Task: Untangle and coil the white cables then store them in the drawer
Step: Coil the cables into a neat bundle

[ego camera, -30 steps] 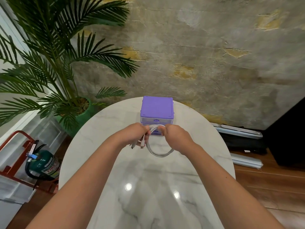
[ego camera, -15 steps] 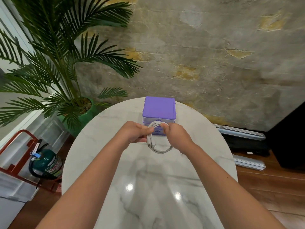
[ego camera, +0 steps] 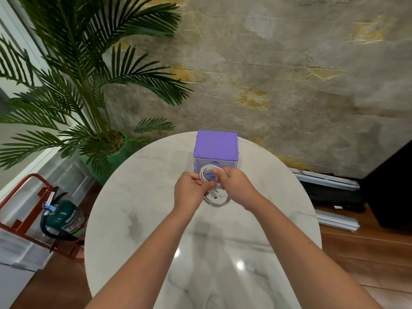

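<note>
Nearest the camera, two bare forearms reach out over the glossy marble desk (ego camera: 138, 219) toward the purple drawer unit (ego camera: 215, 144), which serves as the landmark. Just in front of that unit, the left hand (ego camera: 189, 192) and the right hand (ego camera: 236, 182) are close together, both gripping the white cables (ego camera: 217, 202), wound into a small coil held between them above the desk. The left hand pinches the coil's left side with curled fingers; the right hand curls over its top right part. A connector end hangs loose in the middle of the loop, so the coil looks nearly finished but not yet tidied.

The coil lies directly before the unit's drawer fronts, its upper arc overlapping them in the head view, and its loop plane faces the camera. Both hands sit about equally near the unit. The drawers appear closed, so one hand would probably have to let go and pull a drawer out while the other keeps the coil from springing apart.

Left of the unit stands a potted palm (ego camera: 89, 85); lower left of it, on the floor, sits a fire extinguisher (ego camera: 64, 219).
</note>
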